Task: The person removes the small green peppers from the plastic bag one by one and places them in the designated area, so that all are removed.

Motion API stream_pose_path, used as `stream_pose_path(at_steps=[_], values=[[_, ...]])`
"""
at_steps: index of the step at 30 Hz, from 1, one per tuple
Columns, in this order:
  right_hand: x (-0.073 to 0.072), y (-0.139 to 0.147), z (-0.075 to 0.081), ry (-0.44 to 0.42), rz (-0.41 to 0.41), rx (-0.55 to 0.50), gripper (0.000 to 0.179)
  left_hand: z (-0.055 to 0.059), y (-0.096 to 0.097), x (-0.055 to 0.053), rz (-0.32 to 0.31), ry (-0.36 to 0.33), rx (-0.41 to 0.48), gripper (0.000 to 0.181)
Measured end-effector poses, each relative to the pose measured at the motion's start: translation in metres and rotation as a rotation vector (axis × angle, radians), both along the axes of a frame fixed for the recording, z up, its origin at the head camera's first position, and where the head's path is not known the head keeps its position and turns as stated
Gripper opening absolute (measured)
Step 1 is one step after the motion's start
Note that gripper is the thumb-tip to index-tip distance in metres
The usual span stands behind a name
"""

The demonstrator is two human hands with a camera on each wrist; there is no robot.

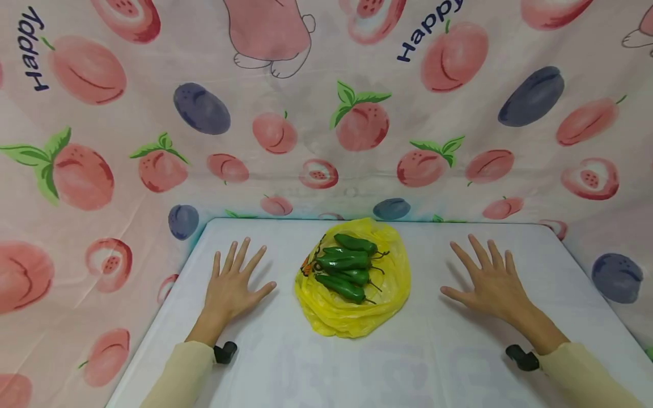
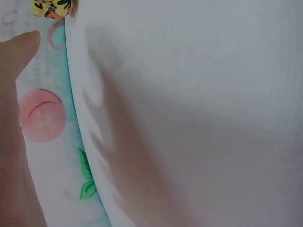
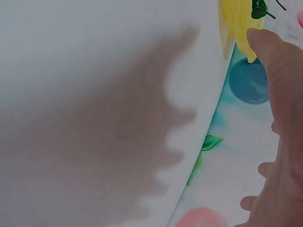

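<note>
Several glossy green chili peppers (image 1: 344, 260) with dark curled stems lie in a loose row on a crumpled yellow plastic bag (image 1: 352, 326) in the middle of the table. To the left of the bag my left hand (image 1: 232, 292) is held palm down with its fingers spread, holding nothing. My right hand (image 1: 492, 286) mirrors it on the other side, fingers also spread and nothing in it. Both hands cast soft shadows on the white surface. In the right wrist view a corner of the yellow bag (image 3: 232, 19) and one pepper (image 3: 258, 9) show beyond the thumb.
A white table (image 1: 388, 374) spreads beneath everything. Behind and beside it hangs a pink cloth (image 1: 285, 187) printed with peaches, plums and lettering. Each wrist carries a small black camera, the left one (image 1: 225, 352) and the right one (image 1: 522, 358), below beige sleeves.
</note>
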State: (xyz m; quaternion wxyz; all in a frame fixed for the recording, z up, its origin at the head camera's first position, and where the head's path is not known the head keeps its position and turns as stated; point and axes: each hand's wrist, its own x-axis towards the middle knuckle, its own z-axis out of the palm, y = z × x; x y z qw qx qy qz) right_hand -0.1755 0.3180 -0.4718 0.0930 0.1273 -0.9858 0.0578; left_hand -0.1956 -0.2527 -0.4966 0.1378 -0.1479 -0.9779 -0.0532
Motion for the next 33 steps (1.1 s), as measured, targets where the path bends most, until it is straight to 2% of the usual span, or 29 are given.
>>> stream_pose_path(at_steps=[10,16,23,33], values=[[-0.004,0.001,0.014,0.034,0.067,0.011,0.107,0.008,0.010,0.004,-0.034,-0.014,0.064,0.089],[-0.006,0.000,0.015,0.047,0.076,0.012,0.106,0.010,0.022,0.014,-0.088,-0.028,0.186,0.087],[-0.007,-0.001,0.016,0.051,0.079,0.016,0.105,0.012,0.043,0.029,-0.120,-0.099,0.345,0.079],[-0.010,-0.005,0.019,0.046,0.099,0.011,0.103,0.003,0.060,0.040,-0.179,-0.143,0.499,0.072]])
